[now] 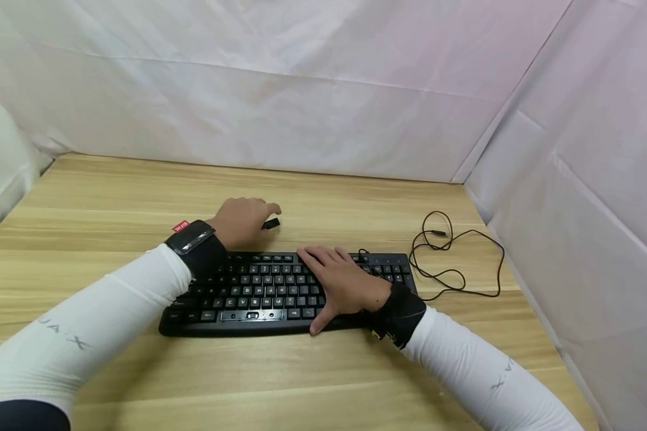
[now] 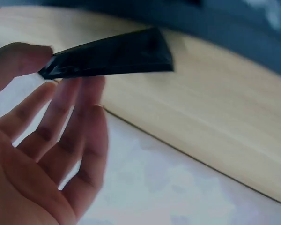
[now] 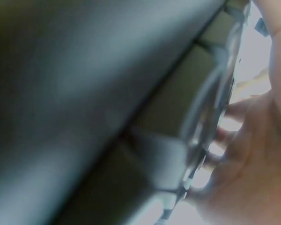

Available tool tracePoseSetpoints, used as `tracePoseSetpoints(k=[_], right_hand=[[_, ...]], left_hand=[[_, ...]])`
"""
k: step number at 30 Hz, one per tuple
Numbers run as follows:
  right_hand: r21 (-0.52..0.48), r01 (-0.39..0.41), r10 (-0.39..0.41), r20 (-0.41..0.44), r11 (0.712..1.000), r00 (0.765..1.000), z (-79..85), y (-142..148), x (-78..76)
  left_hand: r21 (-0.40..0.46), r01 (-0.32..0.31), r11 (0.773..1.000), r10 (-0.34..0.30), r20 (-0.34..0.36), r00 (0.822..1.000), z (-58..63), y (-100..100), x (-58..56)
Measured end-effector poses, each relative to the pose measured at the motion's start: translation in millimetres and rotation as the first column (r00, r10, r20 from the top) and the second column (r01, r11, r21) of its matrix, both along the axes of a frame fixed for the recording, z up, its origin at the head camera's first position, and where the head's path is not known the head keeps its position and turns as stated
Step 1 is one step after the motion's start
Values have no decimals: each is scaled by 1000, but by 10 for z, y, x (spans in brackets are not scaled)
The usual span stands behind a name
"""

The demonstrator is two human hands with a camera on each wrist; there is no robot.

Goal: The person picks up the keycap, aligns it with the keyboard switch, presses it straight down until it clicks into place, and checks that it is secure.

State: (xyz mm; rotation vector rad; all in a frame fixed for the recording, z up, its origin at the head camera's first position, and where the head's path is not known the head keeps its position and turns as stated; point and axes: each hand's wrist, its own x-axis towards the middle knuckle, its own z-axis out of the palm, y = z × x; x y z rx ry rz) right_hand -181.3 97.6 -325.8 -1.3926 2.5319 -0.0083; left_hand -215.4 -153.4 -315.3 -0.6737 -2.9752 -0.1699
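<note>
A black keyboard lies flat on the wooden table. Just past its back edge, toward the left, my left hand pinches a small black wedge-shaped piece between thumb and fingers. The far end of that piece sticks out to the right of the hand in the head view; I cannot tell its exact kind. On the right half of the keyboard rests my right hand, fingers spread toward the back edge and thumb out at the front edge. Blurred keys fill much of the right wrist view beside the palm.
A thin black cable lies in loose loops on the table to the keyboard's right, with a plug among them. White fabric walls enclose the table at the back and sides.
</note>
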Motion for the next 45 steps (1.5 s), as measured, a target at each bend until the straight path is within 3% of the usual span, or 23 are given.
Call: tracePoseSetpoints(k=[3, 11, 17, 20, 24, 27, 30, 34, 40, 45], right_hand=[[-3, 0, 0, -24, 1000, 1000, 9, 14, -22], [2, 0, 0, -14, 1000, 1000, 15, 25, -26], [-15, -1, 1, -11, 1000, 1000, 51, 12, -46], [-21, -13, 13, -3, 1000, 1000, 47, 0, -40], [-24, -18, 17, -12, 1000, 1000, 46, -2, -41], [-28, -18, 17, -21, 999, 1000, 44, 3, -37], [-27, -25, 25, -15, 999, 1000, 32, 13, -20], [-17, -26, 25, -7, 1000, 1000, 34, 30, -9], [-8, -4, 4, -21, 1000, 1000, 57, 38, -6], [0, -9, 9, -12, 1000, 1000, 49, 41, 9]], left_hand=[[69, 3, 998, -1, -31, 1000, 98, 5, 33], [221, 37, 975, -35, -11, 999, 264, -14, 186], [310, 13, 951, -7, -18, 1000, 362, -89, 363], [355, -9, 935, 15, -16, 1000, 373, -164, 471], [453, -27, 891, 31, -2, 1000, 368, -272, 579], [505, -56, 862, 40, 42, 998, 318, -347, 639], [518, -93, 850, 48, 99, 994, 235, -404, 696], [489, -104, 866, 47, 127, 991, 136, -453, 755], [343, -52, 938, 10, 124, 992, 41, -472, 822], [254, -19, 967, -5, 92, 996, 26, -457, 879]])
